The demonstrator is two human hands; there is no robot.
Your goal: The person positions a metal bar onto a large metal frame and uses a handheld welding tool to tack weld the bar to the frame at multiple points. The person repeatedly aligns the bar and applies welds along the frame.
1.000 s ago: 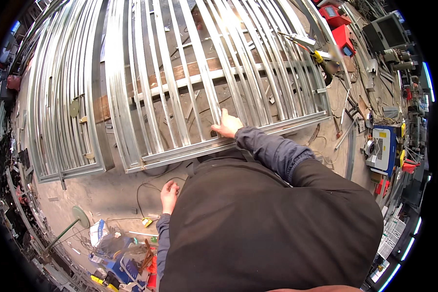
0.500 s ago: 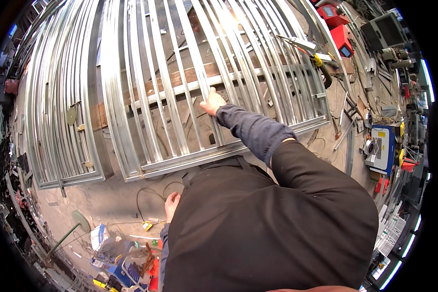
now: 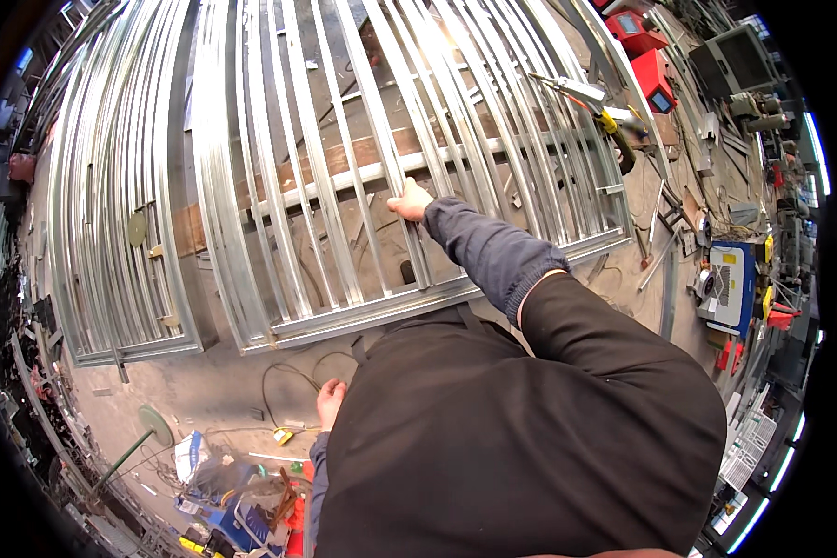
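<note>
Now right hand (image 3: 409, 200) grips frame bar (image 3: 395, 167) — left hand (image 3: 329, 404) empty.

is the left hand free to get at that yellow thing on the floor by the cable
Probably yes: the left hand hangs empty just above the small yellow object, with only bare floor and a loose black cable between.

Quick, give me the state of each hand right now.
Left hand: hangs by the person's side, fingers loosely curled, holding nothing.
Right hand: reached forward, resting on a metal bar of the frame; whether it grips cannot be told.
</note>
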